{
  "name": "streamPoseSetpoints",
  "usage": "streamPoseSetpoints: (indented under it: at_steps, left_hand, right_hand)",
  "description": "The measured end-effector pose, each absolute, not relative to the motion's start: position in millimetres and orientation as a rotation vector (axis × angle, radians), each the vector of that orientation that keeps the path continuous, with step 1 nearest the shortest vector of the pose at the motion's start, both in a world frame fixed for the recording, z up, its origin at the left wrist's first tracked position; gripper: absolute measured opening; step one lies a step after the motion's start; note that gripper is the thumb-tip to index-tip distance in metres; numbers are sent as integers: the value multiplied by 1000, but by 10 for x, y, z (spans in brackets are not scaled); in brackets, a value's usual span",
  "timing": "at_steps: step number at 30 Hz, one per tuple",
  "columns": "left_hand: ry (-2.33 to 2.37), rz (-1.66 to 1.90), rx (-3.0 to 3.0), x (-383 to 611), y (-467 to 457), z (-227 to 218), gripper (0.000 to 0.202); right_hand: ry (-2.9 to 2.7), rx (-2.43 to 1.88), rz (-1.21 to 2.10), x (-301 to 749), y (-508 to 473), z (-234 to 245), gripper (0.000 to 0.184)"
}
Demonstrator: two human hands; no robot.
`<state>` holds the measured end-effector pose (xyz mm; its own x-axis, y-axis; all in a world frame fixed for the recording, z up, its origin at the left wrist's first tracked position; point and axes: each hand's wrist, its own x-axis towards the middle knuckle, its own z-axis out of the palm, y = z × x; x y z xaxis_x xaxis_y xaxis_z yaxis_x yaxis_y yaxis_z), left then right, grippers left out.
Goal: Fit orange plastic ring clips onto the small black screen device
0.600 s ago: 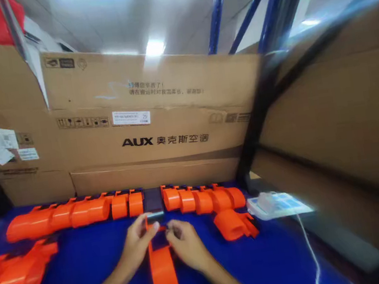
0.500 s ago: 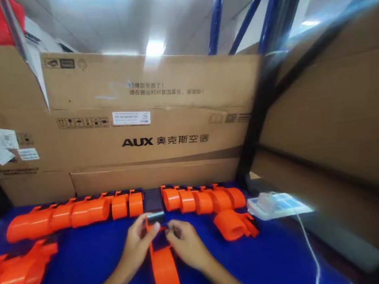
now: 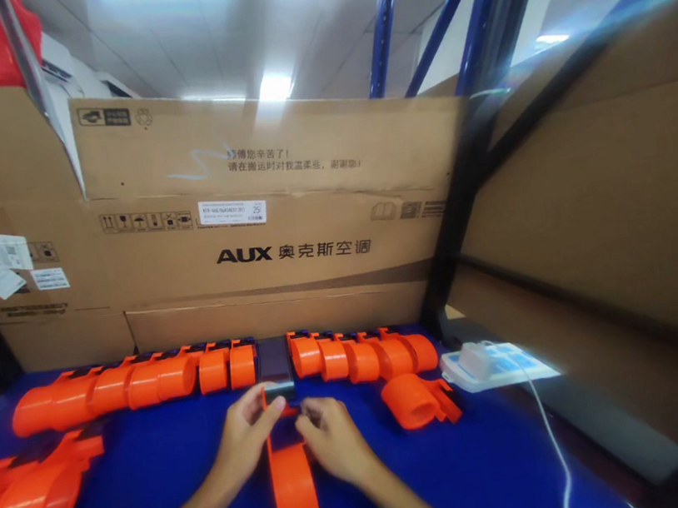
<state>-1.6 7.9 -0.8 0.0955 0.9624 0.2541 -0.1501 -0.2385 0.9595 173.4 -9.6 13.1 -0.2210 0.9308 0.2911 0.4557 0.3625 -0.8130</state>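
In the middle of the blue table surface, an orange tape dispenser (image 3: 295,489) lies with its curved part toward me and its narrow frame pointing away. My left hand (image 3: 249,425) is closed on the left side of that frame, thumb laid on top. At the frame's right side, my right hand (image 3: 329,432) has thumb and fingers pinched together; whatever sits between the fingertips is hidden. Just beyond my fingertips is a dark rectangular block (image 3: 274,360) with a shiny near edge.
Rows of orange dispensers (image 3: 111,388) line the back on both sides. More orange dispensers (image 3: 31,507) lie front left, and one orange dispenser (image 3: 409,402) lies right. A white power strip (image 3: 506,365) with a cable is at the right edge. A cardboard sheet (image 3: 283,211) stands behind.
Both hands keep almost the same place and grip. The view has shifted very slightly and is sharper; nothing has been picked up or let go.
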Motion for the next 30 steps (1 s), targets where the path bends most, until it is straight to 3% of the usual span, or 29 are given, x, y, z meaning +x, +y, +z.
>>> streamPoseSetpoints:
  at_steps: [19,30]
  left_hand:
    - [902,1363,1276,-66,110,22,39]
    - [798,1272,1116,-39,38,-44,56]
  right_hand:
    - [-1796,-1160,786,1733,-34,116,24]
    - [-1885,-1394,569,1751,-116,276,18]
